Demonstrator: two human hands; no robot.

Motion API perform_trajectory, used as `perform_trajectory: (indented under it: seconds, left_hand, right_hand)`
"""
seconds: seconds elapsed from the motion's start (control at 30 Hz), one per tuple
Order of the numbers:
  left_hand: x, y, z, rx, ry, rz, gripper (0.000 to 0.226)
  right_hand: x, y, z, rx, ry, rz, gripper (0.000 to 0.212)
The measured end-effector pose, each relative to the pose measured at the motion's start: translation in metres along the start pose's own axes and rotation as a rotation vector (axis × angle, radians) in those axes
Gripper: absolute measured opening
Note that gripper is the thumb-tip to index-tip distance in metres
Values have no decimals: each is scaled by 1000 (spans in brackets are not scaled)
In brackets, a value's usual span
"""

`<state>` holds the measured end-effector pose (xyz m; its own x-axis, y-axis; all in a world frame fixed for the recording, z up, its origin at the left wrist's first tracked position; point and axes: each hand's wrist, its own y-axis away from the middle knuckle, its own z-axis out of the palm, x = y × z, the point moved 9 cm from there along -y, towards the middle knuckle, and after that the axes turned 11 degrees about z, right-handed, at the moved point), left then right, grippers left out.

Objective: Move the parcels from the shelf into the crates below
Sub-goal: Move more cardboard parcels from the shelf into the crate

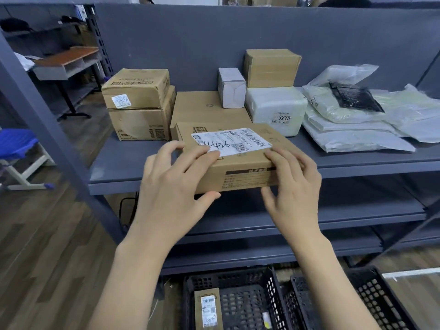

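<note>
Left hand [171,184]: fingers on top of the flat brown box [238,158], thumb under its front edge, gripping it.
Right hand [292,186]: fingers curled over the box's right corner, holding it too.
Flat brown box: between both hands, at the front edge of the shelf [123,167].
Done: one small parcel [208,308] lies in the left crate [271,294], below the hands.
Left to do: many boxes and bags wait behind the hands; the right crate [381,301] looks mostly empty.
</note>
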<state>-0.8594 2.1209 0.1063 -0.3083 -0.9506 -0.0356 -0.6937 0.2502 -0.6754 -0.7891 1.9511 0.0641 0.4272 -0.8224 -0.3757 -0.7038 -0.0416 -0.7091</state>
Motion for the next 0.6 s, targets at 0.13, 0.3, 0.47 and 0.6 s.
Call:
perform_trajectory:
  seconds: [0.13, 0.3, 0.47, 0.6]
  left_hand:
    - [-7, 6, 15, -248, 86, 6, 115]
    - [-6, 15, 31, -382, 111, 15, 121]
    - [-19, 21, 36, -435, 228, -62, 109]
    - [-23, 33, 41, -504, 531, -213, 114]
  right_hand:
    - [17, -3, 1, -38, -112, -25, 66]
    - [26, -4, 9, -92, -222, -18, 69]
    - [35, -1, 13, -138, -268, -65, 67]
    - [31, -1, 12, -133, -276, -119, 62]
